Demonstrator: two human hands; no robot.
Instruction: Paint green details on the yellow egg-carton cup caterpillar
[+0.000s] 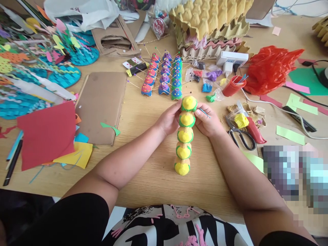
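Observation:
A strip of egg-carton cups (185, 136), its tops covered in yellow with green edging, extends from my hands toward my body. My left hand (169, 118) grips its far end from the left, the fingertips partly hidden behind the top cup. On the other side, my right hand (208, 119) holds that same end, with a thin blue stick (204, 112) poking out past the thumb. Just beyond are finished-looking caterpillars of the same kind: a red and blue one (148, 78), a purple one (164, 77) and a blue and green one (176, 79), with pins stuck in them.
Scissors (241, 135), a red cutter (256, 131) and clay packets (207, 87) lie to the right. A red cup (233, 86) holds sticks. Egg trays (210, 24) are stacked behind. Cardboard (102, 106) and red paper (47, 133) lie left.

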